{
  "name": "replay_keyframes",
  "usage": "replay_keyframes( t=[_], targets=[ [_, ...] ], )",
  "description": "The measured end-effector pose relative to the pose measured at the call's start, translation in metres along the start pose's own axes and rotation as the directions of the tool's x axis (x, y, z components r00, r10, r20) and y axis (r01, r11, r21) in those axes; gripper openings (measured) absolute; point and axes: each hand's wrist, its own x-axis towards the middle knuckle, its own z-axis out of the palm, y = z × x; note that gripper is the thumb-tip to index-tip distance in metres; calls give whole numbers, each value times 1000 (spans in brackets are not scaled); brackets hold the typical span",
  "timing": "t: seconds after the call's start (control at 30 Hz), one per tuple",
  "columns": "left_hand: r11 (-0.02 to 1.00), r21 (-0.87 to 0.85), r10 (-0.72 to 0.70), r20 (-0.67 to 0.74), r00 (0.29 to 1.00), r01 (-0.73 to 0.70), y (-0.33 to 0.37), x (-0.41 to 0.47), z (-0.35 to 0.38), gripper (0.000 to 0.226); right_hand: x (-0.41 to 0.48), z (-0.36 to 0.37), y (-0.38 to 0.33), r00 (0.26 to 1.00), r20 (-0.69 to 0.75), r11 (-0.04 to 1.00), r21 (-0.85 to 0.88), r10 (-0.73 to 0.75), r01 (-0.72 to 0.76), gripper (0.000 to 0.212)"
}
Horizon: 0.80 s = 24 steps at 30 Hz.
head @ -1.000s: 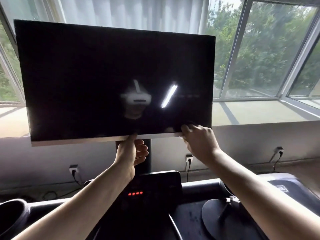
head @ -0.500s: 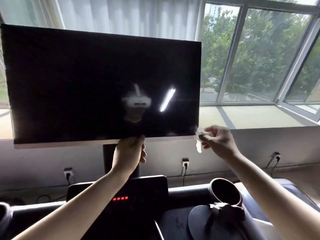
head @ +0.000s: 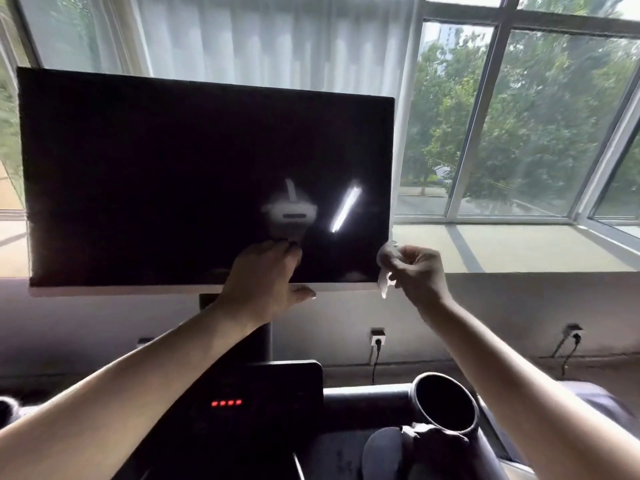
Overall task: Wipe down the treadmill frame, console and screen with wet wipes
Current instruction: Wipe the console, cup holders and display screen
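A large dark screen (head: 173, 174) stands on a post above the treadmill console (head: 263, 403), which shows small red lights. My left hand (head: 266, 282) grips the screen's bottom edge near the middle, fingers on the glass and thumb under the pale lower bezel. My right hand (head: 419, 271) holds a crumpled white wet wipe (head: 385, 268) at the screen's lower right corner. The wipe hangs down past the bezel and touches the corner.
A round black cup holder (head: 445, 403) sits at the console's right, with a dark disc-shaped part (head: 388, 452) below it. Wall sockets with plugged cables (head: 376, 336) line the wall behind. Windows and a sill (head: 519, 244) fill the background.
My right hand came off the screen's bottom edge and moved right to the lower right corner with the wipe. My left hand slid its fingers higher up onto the glass.
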Motion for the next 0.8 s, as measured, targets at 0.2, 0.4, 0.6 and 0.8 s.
replay_keyframes(
  t=[0.2,0.4,0.6,0.8],
  targets=[
    [965,199,161,75,984,-173,8,7,9,50,19,-3,-10,999,30,999,-32,-29,30,30],
    [962,201,178,48,983,-184,7,16,3,59,69,2,-64,993,-103,977,195,-62,82,34],
    [963,158,223,-14,975,-218,2,16,-1,62,42,-2,-35,998,-31,995,85,-47,50,44],
    [976,150,155,36,987,-159,0,17,-1,61,118,8,-97,951,-267,987,14,-153,163,34]
  ],
)
